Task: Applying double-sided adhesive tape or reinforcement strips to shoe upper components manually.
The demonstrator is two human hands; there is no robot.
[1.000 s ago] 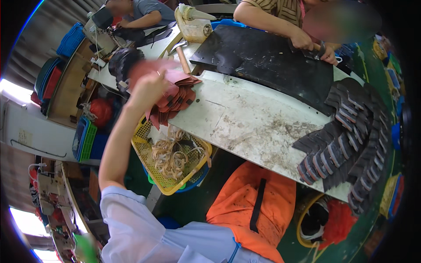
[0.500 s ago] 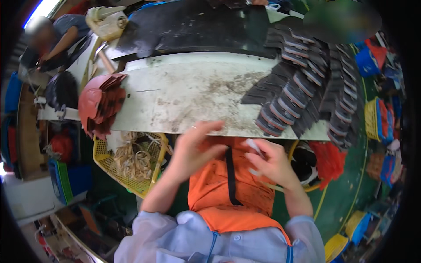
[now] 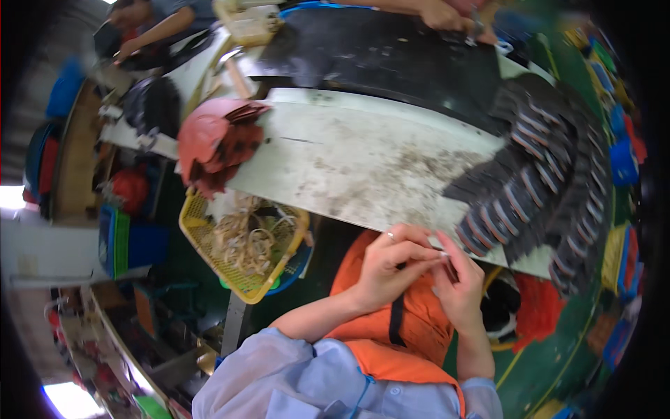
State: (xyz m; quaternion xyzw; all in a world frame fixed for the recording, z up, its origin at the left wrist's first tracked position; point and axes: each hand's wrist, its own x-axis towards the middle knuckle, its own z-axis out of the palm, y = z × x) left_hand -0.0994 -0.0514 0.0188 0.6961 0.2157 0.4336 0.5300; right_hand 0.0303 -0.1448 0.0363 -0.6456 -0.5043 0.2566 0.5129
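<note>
My left hand [image 3: 395, 268] and my right hand [image 3: 458, 288] meet over my orange apron [image 3: 370, 353], just off the table's near edge. The fingertips of both are pinched together. A small white piece [image 3: 435, 242], like tape or a finger cover, shows at the right fingertips. Whether it is wrapped on a finger or held loose I cannot tell. A ring sits on a left finger. Nearest on the tabletop [image 3: 328, 153] lie rows of overlapping dark grey pieces with pale edges [image 3: 513, 199]. A stack of reddish-brown flat pieces [image 3: 216, 143] rests at the table's left end.
Below the table's left side is a yellow basket [image 3: 296, 255] of beige strips [image 3: 244, 241]; a red bag [image 3: 537, 307] sits low at right. A black sheet [image 3: 377, 56] covers the table's far side, by a hammer [image 3: 239, 75]. Other people's hands [image 3: 443, 14] work beyond it.
My hands were apart with fingers spread; now they have come together at the fingertips. The view has turned, so the table appears tilted and shifted right.
</note>
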